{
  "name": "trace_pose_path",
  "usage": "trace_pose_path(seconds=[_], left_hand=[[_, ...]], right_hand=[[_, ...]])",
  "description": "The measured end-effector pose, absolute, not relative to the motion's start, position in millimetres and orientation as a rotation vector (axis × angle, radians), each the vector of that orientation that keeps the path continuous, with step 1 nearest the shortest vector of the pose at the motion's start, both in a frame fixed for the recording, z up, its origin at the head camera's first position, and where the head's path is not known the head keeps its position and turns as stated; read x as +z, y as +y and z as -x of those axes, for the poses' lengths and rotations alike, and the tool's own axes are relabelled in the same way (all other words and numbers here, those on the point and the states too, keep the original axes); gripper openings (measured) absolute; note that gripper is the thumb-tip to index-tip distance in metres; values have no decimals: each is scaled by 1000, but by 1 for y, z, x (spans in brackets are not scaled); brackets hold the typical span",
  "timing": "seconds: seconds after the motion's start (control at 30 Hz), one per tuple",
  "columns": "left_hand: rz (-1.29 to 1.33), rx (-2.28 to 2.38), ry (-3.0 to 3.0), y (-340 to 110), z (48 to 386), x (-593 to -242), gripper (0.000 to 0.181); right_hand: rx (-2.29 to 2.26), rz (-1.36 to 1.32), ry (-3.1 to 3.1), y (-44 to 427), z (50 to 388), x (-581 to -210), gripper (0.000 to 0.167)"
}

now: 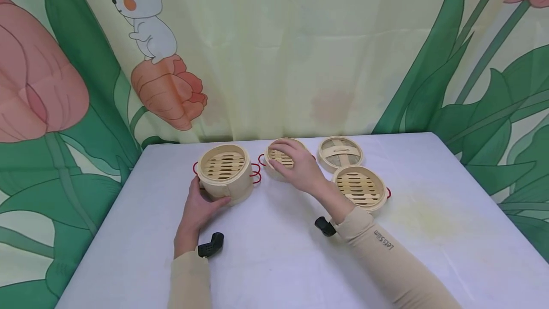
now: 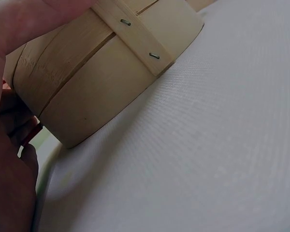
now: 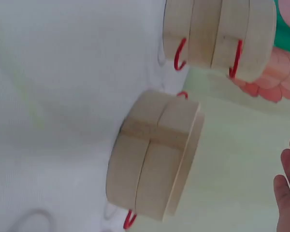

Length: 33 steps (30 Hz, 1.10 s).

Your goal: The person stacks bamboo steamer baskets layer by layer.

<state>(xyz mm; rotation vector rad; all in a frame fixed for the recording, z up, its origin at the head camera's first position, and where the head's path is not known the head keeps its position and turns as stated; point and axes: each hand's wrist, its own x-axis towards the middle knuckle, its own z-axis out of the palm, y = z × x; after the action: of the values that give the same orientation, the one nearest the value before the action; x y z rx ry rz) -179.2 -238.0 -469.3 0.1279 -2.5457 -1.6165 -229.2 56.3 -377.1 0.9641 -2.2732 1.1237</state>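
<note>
Stack (image 1: 225,175), apparently two tiers already joined, gripped by the left hand (image 1: 199,209). Right of it, unstacked: a basket (image 3: 154,154) beneath the right hand (image 1: 298,166), empty, loosely spread; farther, another basket (image 1: 361,188) and lid (image 1: 340,152).

- The bamboo steamer stack (image 1: 225,175), slatted on top, stands on the white cloth (image 1: 266,256), with red loops (image 1: 256,173) at its sides
- The person's left hand (image 1: 200,208) grips the stack low on its near left, thumb along the front wall
- The right hand (image 1: 300,168) is above a single slatted basket (image 1: 280,158) just right of the stack, fingers bent loosely; whether they touch its rim cannot be told
- Farther right of the stack lies a round lid (image 1: 340,150) with a strap handle
- A second slatted basket (image 1: 361,186), also right of the stack, sits nearer than the lid, partly behind the right forearm
- Behind the stack hangs a curtain (image 1: 266,61), its printed rabbit (image 1: 153,32) above and left of the stack
</note>
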Motion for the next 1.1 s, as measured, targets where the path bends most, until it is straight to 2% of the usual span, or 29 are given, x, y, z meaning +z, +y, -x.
trace_pose_path(seconds=[0.5,1.1], left_hand=[[-122,-1659,-2518,-240,179,-470,113],[-133,-1666,-2523,-239,181,-471,116]], right_hand=[[1159,-774,-2482,89,240,-390,33],[1115,-755,-2560,100,246,-406,41]])
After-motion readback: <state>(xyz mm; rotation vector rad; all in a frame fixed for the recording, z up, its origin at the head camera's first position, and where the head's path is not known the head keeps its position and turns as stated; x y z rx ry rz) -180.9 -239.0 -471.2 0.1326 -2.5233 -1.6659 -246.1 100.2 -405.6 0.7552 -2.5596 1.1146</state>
